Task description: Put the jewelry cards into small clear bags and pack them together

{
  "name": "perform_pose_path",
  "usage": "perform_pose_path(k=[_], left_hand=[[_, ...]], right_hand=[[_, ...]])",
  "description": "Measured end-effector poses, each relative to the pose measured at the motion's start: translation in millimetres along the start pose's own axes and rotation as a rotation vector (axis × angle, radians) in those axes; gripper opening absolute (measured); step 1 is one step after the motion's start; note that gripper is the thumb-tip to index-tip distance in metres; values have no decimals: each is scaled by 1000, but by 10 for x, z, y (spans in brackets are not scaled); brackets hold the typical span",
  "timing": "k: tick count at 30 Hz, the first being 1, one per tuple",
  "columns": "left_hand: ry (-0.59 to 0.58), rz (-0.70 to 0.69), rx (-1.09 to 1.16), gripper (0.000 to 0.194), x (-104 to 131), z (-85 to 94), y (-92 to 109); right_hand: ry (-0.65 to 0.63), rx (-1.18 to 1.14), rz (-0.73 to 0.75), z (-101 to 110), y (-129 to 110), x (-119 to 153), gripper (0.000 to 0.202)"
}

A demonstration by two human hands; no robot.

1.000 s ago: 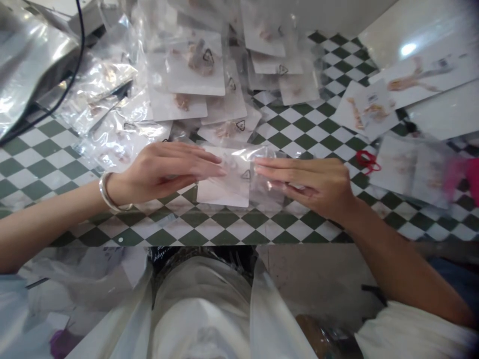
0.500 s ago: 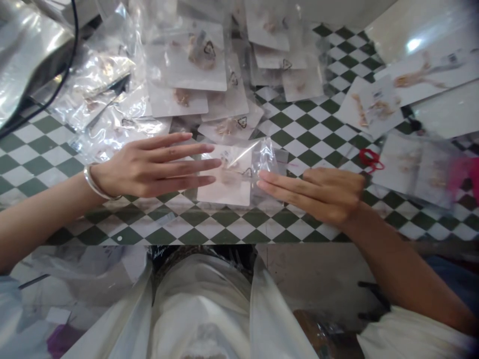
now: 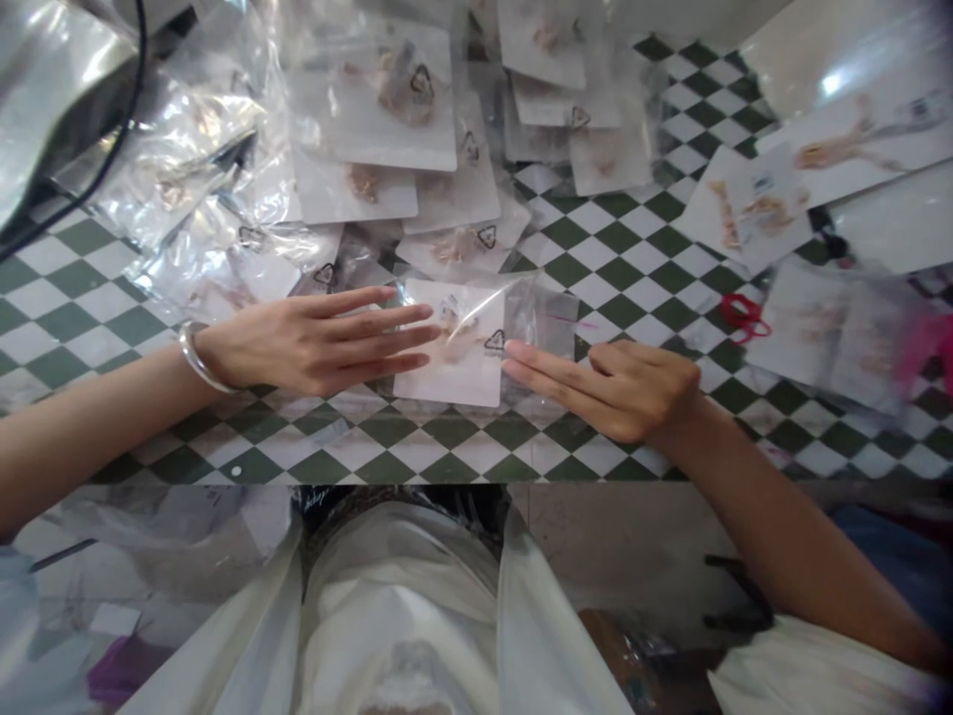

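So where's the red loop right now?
The red loop lies toward the right of the head view, on the checkered tabletop, beyond the right hand, by the left edge of two bagged cards.

Card white; tabletop green-white diamond check; bangle silver; cord red.

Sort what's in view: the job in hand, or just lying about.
Likely the job:
flat clear plastic bag
white rectangular card inside
left hand
right hand
perhaps similar clear piled bags

Lying about, apparently:
red looped band
thin black cable
bright pink object
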State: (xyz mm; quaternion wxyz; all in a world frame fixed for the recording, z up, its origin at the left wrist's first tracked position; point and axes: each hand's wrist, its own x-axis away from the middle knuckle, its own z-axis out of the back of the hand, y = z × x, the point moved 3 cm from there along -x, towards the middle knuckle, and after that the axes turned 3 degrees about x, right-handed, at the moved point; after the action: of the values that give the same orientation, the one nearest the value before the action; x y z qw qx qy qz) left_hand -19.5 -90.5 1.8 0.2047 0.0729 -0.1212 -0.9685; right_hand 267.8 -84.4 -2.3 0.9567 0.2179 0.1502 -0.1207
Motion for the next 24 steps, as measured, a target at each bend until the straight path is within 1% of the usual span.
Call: perform_pose_path(k=[3,5,7,8,10,11,12,13,14,15,17,18,20,24], left_hand=[[-64,12,-37,50,15,-93,-7],[-52,-17,-93,54,36,-120,-8],[13,-81,-158,57,71,-109,-1],[59,-112,-179,60,92,-91,2],[164,-140,-194,64,127,-31,-1],[227,-124,-198,66,135,9,-11],[291,-73,-201,67,133,55,-32],[341,8,-203,65,120,99,-62],[369,108,-198,61,97,136,-97],[366,217,-178,57,65,161,-136],[286,393,-83,48,-15,164,-203],[239,441,-25,46,-57,149,-224],[208,501,80,41,-127,107,-256],[294,606,208,31,-197,17,-339]], right_hand=[[-18,125,53,-24,-46,-24,36],[-41,115,75,-47,-70,-25,35],[-83,48,56,-68,-76,-5,41],[-81,-8,25,-67,-69,11,46],[-17,-153,-92,-40,-19,43,56],[33,-215,-166,-23,25,54,59],[84,-257,-249,-8,82,59,60],[123,-280,-325,-1,145,55,60],[136,-290,-390,-8,212,40,59],[122,-298,-439,-28,278,12,55],[55,-347,-497,-105,395,-67,45],[9,-388,-512,-157,442,-112,40],[-53,-467,-531,-265,506,-194,34],[-49,-552,-539,-432,542,-307,34]])
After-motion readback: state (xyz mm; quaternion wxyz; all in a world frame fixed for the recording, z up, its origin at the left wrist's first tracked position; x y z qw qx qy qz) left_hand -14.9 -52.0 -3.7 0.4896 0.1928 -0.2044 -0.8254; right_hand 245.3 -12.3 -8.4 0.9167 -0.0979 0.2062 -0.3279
